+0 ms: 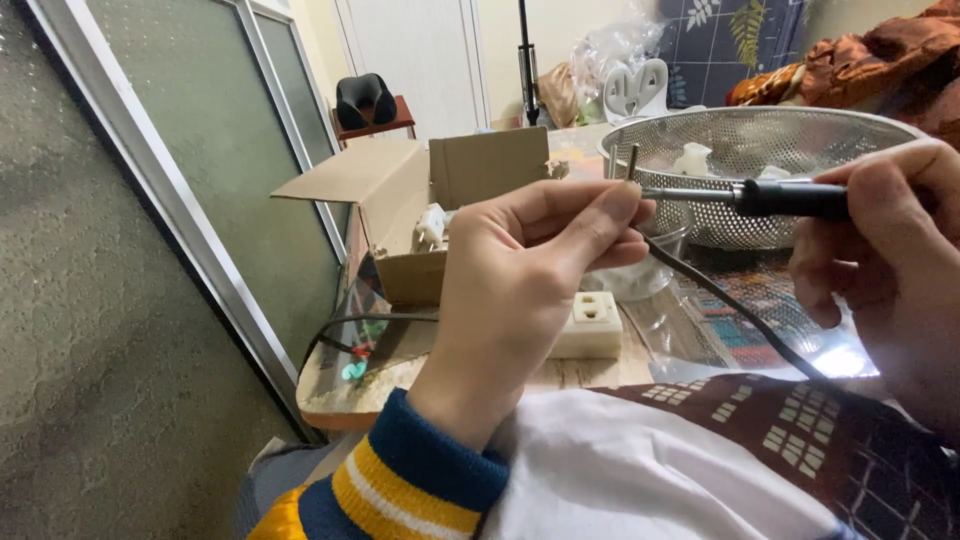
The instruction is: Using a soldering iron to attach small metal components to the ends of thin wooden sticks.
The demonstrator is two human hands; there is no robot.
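Frosted glass door panels (pixel 190 150) fill the left side of the room; beside them a small wooden table (pixel 340 395) carries an open cardboard box (pixel 400 215), a white wall socket (pixel 592 325) and, further back, a big metal colander (pixel 760 170) with pale lumps inside; a patterned cloth lies across the person's lap at the bottom.

From the head camera, the only view, both hands are raised in front of the colander; the left hand (pixel 525 290), in a blue and yellow striped cuff, is pinched shut on a small metal pin (pixel 632 162), thumb and fingertips meeting at its lower end, so that the pin stands nearly upright and pokes up above the fingers; the right hand (pixel 890 250) is wrapped firmly round the black handle of a soldering iron (pixel 770 197), whose cord (pixel 740 310) droops down toward the lap.

What matters here is the crossing of the two long axes; the iron lies almost level, running from the right hand leftward, and its thin metal tip ends right at the pin, just below the pin's exposed top and close above the left fingertips; whether tip and pin actually touch I cannot tell; the pin is upright, the iron across it, nearly at a right angle; the left hand is the nearer one to that meeting spot, the right hand well back along the handle.
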